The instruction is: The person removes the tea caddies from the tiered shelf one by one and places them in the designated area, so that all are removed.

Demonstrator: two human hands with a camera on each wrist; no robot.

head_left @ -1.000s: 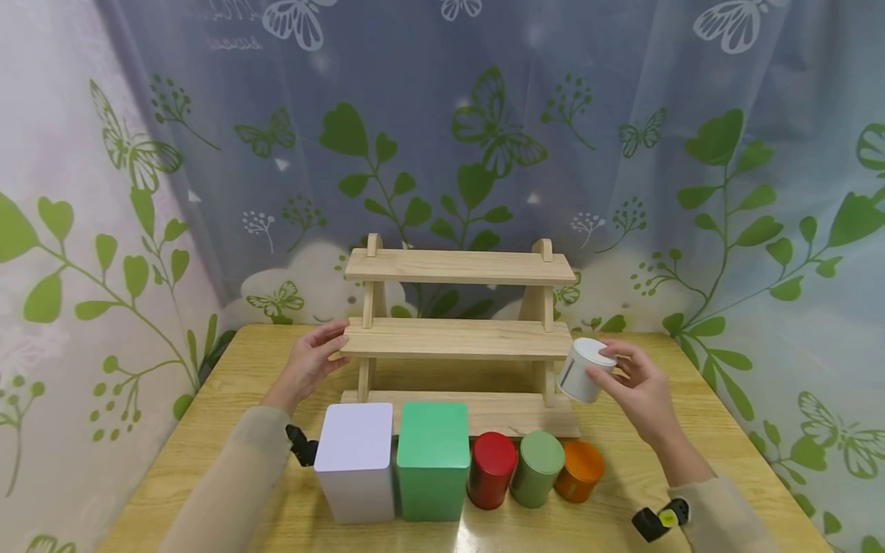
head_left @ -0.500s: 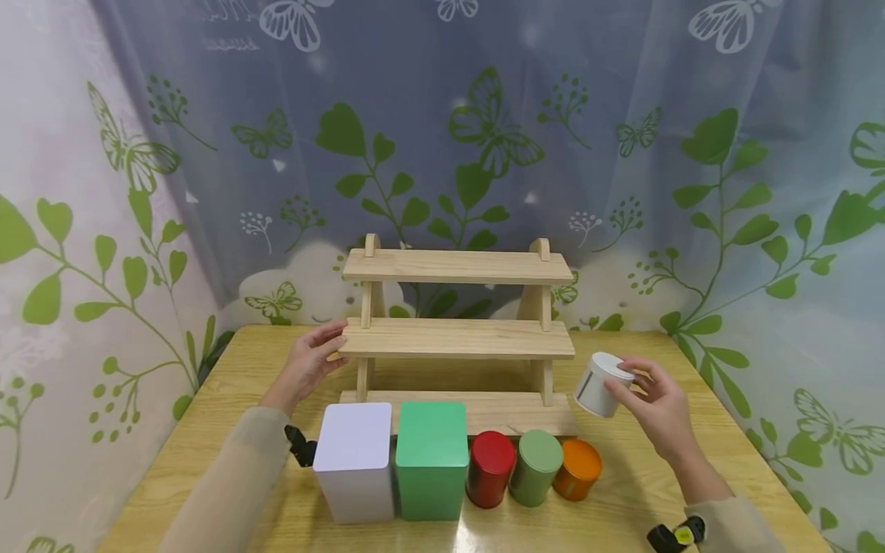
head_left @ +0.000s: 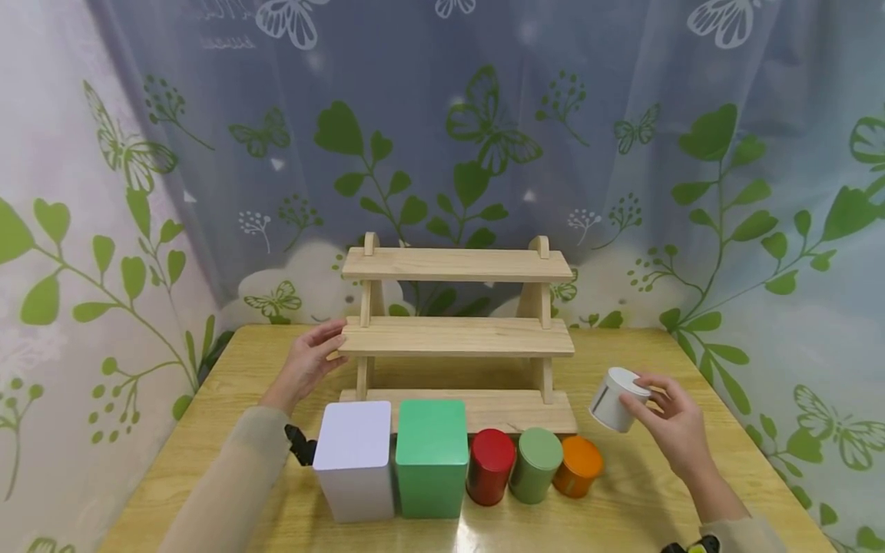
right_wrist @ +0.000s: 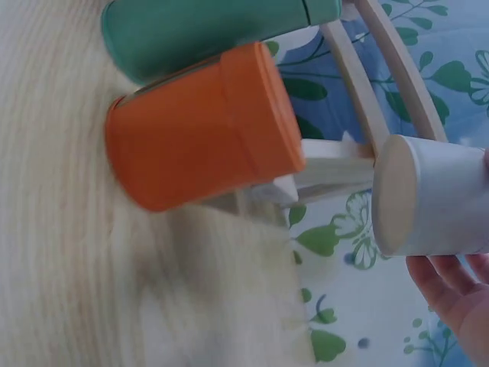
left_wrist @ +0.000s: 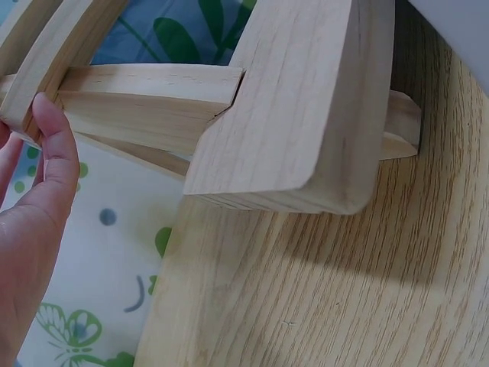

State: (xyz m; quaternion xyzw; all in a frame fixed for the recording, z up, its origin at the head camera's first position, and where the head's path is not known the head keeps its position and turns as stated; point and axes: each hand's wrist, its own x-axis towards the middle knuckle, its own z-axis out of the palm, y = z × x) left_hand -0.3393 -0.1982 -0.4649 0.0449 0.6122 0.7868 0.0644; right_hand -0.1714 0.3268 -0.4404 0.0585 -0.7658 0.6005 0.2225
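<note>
A three-tier wooden display stand (head_left: 456,338) stands on the table. My left hand (head_left: 309,364) holds the left end of its middle shelf (left_wrist: 46,76), thumb and fingers on either side of the board. Off the stand's right side, my right hand (head_left: 674,422) grips a small white lidded canister (head_left: 618,399) near its top. The canister is tilted and held above the table, its bottom (right_wrist: 396,197) showing in the right wrist view. Closest to it on the table is a short orange canister (head_left: 579,466).
A row in front of the stand holds a white box (head_left: 354,461), a green box (head_left: 432,461), a red canister (head_left: 492,467), a light green canister (head_left: 536,465) and the orange one. All stand on the wooden table (head_left: 242,369). A patterned curtain (head_left: 442,115) hangs behind.
My right hand has carried the white canister rightward and toward me, away from the stand's right side. The left hand stays on the middle shelf. The row of boxes and canisters is unchanged.
</note>
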